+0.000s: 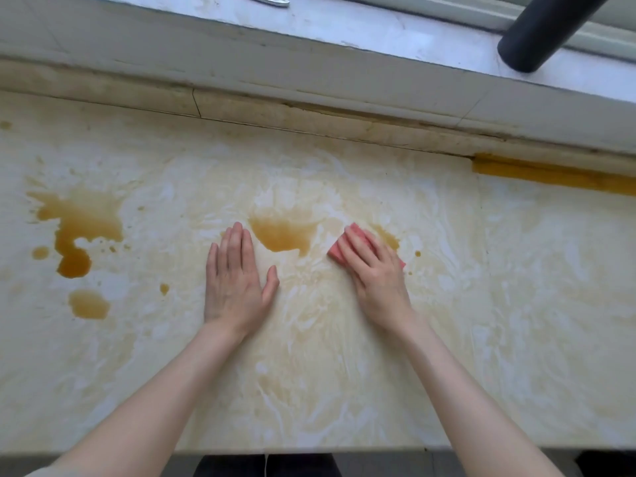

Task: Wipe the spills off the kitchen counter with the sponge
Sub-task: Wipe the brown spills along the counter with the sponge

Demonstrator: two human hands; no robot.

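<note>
A pale counter [516,304] carries brown liquid spills. One puddle [282,232] lies between my hands, a small streak [387,235] shows just beyond my right fingers, and a big splash [79,225] with separate blots [87,304] sits at the left. My right hand [373,273] presses flat on a pink sponge [335,249], whose edges peek out at both sides of my fingers. My left hand [235,280] rests flat on the counter, fingers together, holding nothing. Faint smeared streaks cover the middle of the surface.
A raised backsplash ledge [275,115] and a white sill [344,25] run along the far side. A dark cylinder [547,32] stands on the sill at top right. A yellow strip [550,173] lines the back right. The counter's front edge [309,449] is near me.
</note>
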